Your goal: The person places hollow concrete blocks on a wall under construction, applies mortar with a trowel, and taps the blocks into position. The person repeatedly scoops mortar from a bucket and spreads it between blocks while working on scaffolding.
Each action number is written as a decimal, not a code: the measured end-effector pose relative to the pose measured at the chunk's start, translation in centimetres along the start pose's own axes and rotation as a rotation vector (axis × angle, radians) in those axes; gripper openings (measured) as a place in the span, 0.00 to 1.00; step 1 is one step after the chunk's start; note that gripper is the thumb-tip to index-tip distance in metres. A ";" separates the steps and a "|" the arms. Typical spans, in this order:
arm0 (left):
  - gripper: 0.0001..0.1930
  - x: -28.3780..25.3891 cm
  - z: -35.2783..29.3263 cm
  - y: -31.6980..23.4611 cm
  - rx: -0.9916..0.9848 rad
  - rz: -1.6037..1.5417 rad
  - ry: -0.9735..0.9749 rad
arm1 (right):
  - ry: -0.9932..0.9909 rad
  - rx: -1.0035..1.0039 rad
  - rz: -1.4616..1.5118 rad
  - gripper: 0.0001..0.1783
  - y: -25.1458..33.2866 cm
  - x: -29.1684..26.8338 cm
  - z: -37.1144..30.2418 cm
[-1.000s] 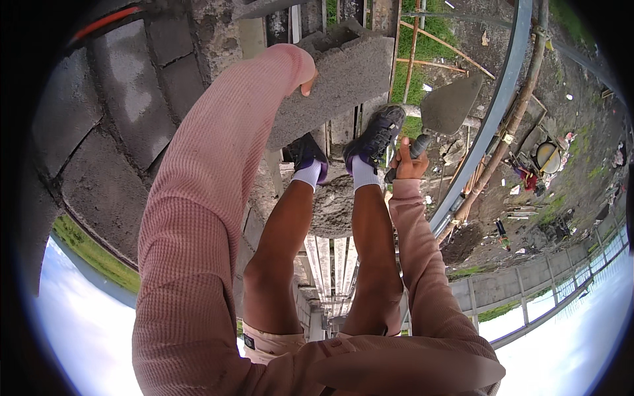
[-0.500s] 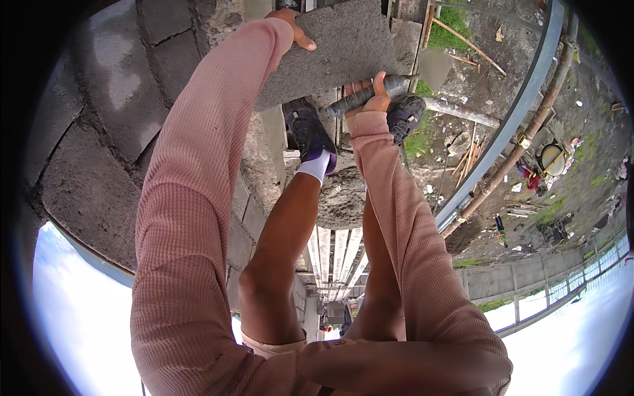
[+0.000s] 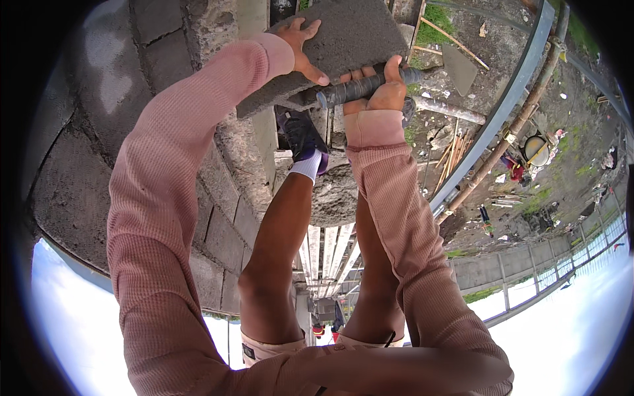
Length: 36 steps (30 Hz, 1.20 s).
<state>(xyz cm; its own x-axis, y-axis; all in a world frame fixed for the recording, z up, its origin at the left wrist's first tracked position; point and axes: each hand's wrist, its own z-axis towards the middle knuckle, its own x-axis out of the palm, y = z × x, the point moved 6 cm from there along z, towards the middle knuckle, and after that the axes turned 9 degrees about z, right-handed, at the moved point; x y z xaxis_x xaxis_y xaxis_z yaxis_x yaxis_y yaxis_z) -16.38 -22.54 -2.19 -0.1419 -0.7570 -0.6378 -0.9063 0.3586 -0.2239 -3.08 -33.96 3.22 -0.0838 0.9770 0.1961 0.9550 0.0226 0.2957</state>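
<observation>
A grey concrete block (image 3: 356, 33) lies before me at the top of the view, beyond my shoes. My left hand (image 3: 301, 49) rests on its left part, fingers spread and thumb stretched toward the near edge. My right hand (image 3: 385, 89) is wrapped round the dark tape-wound handle of a trowel (image 3: 350, 90), at the block's near right corner. The trowel's grey pointed blade (image 3: 459, 69) sticks out to the right. Some right fingers show between handle and block; whether they touch the block I cannot tell.
A grey block wall (image 3: 99, 158) runs along my left. Pale planks (image 3: 327, 254) lie between my legs. To the right, a blue-grey metal rail (image 3: 492, 119) and a wooden pole (image 3: 522, 125) stand above lower ground with scattered sticks, rubble and a round container (image 3: 536, 150).
My left hand has shifted from the block's far left edge onto its face, fingers spreading. The block has turned slightly, and the trowel has come closer against its near right corner.
</observation>
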 end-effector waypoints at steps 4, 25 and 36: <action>0.50 -0.8 -3.1 0.2 -0.116 -0.051 -0.225 | 0.229 -0.019 0.138 0.27 0.3 3.4 -1.0; 0.39 1.7 3.2 7.4 -0.193 0.013 0.065 | 0.692 -0.978 -1.709 0.20 10.5 2.4 -3.6; 0.42 1.5 0.0 5.2 -0.255 -0.033 0.150 | 0.723 -0.925 -1.852 0.20 7.8 2.3 -1.9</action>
<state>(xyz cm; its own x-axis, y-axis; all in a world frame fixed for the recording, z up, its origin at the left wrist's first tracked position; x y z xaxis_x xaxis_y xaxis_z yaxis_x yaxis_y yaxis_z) -21.33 -21.80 -4.31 -0.1509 -0.8449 -0.5133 -0.9794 0.1981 -0.0381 3.63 -31.89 7.72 -0.7565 -0.2517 -0.6037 -0.6540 0.2801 0.7027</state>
